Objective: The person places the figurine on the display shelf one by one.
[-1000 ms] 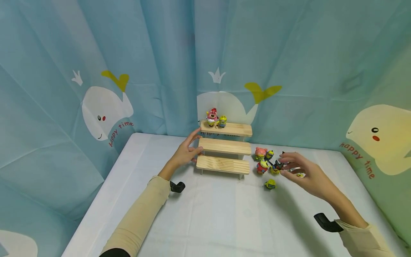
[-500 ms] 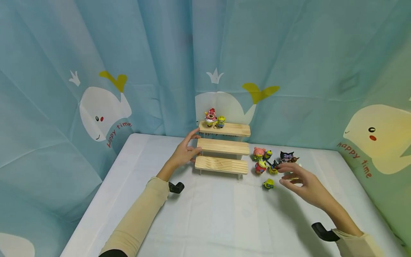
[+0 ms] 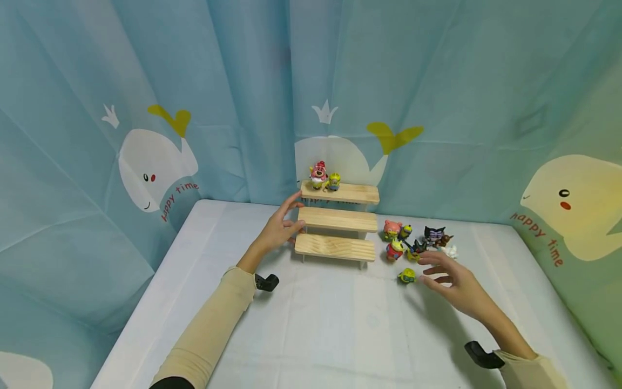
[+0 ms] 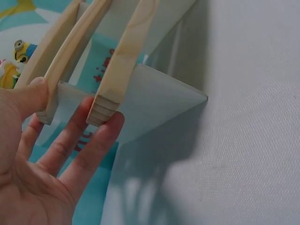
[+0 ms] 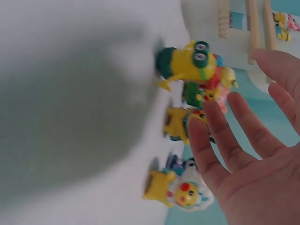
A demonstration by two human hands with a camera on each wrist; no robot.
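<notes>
My left hand (image 3: 278, 233) touches the left end of a three-tier wooden display stand (image 3: 336, 220). In the left wrist view, the thumb lies on the middle plank (image 4: 77, 44), and two spread fingertips meet the end of the lowest plank (image 4: 123, 61). My right hand (image 3: 454, 283) hovers over the table with its fingers spread and nothing between them. Close to its fingertips is a small yellow-green toy figure with goggles (image 3: 407, 276), which shows larger in the right wrist view as a goggled figure (image 5: 187, 64). A pink bear figure (image 3: 318, 175) and a yellow minion figure (image 3: 333, 181) stand on the top tier.
Right of the stand several toy figures cluster: a pink-headed one (image 3: 391, 229), a red-clothed one (image 3: 395, 250), a black-eared purple one (image 3: 434, 236) and a white one (image 3: 451, 252). A blue curtain (image 3: 252, 108) with whales hangs behind the white table (image 3: 340, 324).
My right hand has moved forward off the figure cluster, down toward the goggled figure, uncovering the purple and white figures. The left hand has stayed at the stand.
</notes>
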